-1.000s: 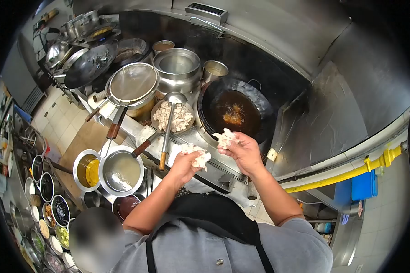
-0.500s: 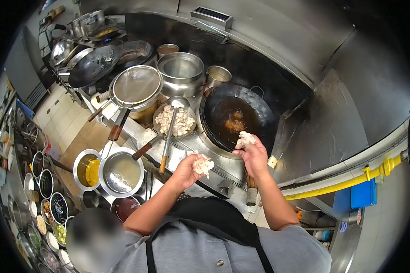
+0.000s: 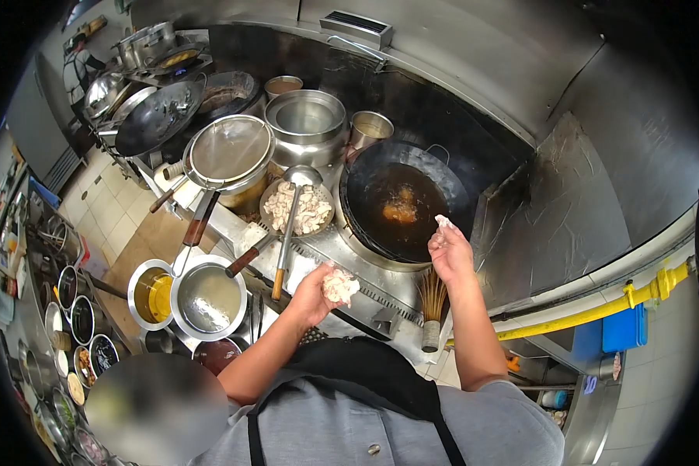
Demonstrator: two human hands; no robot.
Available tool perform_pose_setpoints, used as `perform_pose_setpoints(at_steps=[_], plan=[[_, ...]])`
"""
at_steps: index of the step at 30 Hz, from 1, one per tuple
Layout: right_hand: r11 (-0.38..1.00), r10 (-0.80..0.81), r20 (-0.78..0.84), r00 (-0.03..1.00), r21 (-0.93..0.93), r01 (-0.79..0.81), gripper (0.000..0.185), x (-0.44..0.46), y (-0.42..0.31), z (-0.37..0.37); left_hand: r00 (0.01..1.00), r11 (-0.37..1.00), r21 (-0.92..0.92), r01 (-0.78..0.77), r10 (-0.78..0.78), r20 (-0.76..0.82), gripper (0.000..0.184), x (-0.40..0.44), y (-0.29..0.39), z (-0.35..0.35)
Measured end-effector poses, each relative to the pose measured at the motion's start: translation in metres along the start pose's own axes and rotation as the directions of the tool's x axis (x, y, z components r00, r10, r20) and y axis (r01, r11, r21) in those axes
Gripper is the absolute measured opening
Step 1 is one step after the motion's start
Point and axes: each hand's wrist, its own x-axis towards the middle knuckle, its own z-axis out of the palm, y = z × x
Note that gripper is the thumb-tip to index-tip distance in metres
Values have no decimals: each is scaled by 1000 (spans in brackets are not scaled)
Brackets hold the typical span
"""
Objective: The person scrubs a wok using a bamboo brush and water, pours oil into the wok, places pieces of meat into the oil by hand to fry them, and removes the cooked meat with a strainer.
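Note:
My left hand [image 3: 309,300] is closed around a clump of pale, coated raw meat [image 3: 340,287], over the front of the steel stove. Pinched in the fingertips of my right hand [image 3: 453,256] is a small pale piece of meat [image 3: 443,221], just off the near right side of the black wok [image 3: 452,182]. Dark oil [image 3: 373,225] fills the wok's bottom, and golden-brown pieces [image 3: 400,210] bubble in it. Left of the wok, a perforated strainer [image 3: 330,221] holds many pale meat pieces [image 3: 299,208]. A ladle [image 3: 289,233] rests across them.
A bamboo brush [image 3: 431,307] stands at the stove's front, below my right hand. Steel pots [image 3: 307,147] and a round mesh strainer [image 3: 231,147] sit behind on the left. Nearer are pots of yellow oil [image 3: 160,299] and cloudy liquid [image 3: 213,299]. Another person [image 3: 78,70] is far back left.
My right hand has moved right, away from the wok's middle, and the pale piece in it looks smaller. The left hand has shifted slightly left, still holding its clump.

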Motion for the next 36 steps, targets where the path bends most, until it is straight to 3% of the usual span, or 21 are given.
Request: perform_pose_setpoints(at_steps=[2, 4, 8, 11, 13, 14, 15, 16, 18, 19, 20, 22, 23, 26, 28, 29, 32, 34, 36], plan=[[998, -4, -29, 1000, -59, 3, 23, -8, -5, 22, 998, 998, 50, -24, 26, -49, 20, -2, -1, 2], [967, -87, -179, 980, -250, 40, 17, -16, -7, 48, 994, 994, 100, -43, 53, -97, 18, -3, -1, 2], [933, -123, -126, 984, -352, 72, 11, -9, -11, 46, 993, 994, 104, -36, 47, -106, 19, -3, 1, 1], [886, -196, -166, 966, -453, 102, 40, 1, -23, 61, 991, 993, 99, -61, 72, -116, 18, -6, 0, 5], [833, -247, -162, 955, -539, 124, 39, 18, -25, 59, 988, 993, 89, -74, 85, -131, 18, -7, 0, 4], [772, -296, -154, 943, -620, 141, 38, 30, -24, 53, 988, 992, 101, -76, 89, -127, 18, -7, 0, 1], [341, -533, 156, 831, -860, 380, 36, 64, -14, 18, 988, 990, 113, -79, 93, -123, 18, -7, 0, -2], [0, -453, 311, 835, -937, 349, 30, 69, -14, 21, 988, 990, 114, -79, 93, -125, 18, -8, 0, -6], [-276, -310, 286, 907, -940, 202, 49, 68, -3, 20, 991, 984, 150, -94, 107, -85, 19, -11, 2, -13], [-209, -128, 113, 985, -974, 84, 68, 68, -3, 23, 990, 984, 150, -95, 108, -87, 19, -13, 4, -17], [-184, -118, 211, 970, -965, 188, 64, 81, 8, 6, 992, 982, 159, -98, 110, -67, 25, -16, 6, -20], [-112, -80, 181, 980, -979, 172, 49, 93, 29, -12, 992, 980, 164, -109, 119, -52, 31, -22, 10, -18], [-332, -92, 193, 977, -931, 153, 37, 91, 40, -15, 989, 982, 144, -123, 133, -62, 33, -28, 12, -14], [-497, -44, 195, 980, -855, 148, 27, 103, 69, -35, 987, 982, 144, -123, 136, -85, 34, -41, 19, -4], [-477, -87, 246, 965, -861, 176, 24, 117, 77, -40, 977, 966, 205, -161, 185, -104, 36, -49, 20, 0], [-455, -149, 291, 945, -869, 196, 21, 111, 78, -27, 983, 978, 144, -147, 161, -86, 44, -49, 21, -5], [-142, -316, 420, 850, -907, 396, 22, 76, 65, 20, 952, 954, 115, -277, 289, -106, 53, -53, 20, 2], [56, -36, 395, 918, -916, 396, 30, 32, 56, 61, 957, 958, 79, -277, 282, -62, 61, -45, 20, -4], [169, 357, 392, 848, -920, 354, 37, -15, 60, 91, 978, 968, -159, -193, 203, 45, 62, -30, 19, -7]])
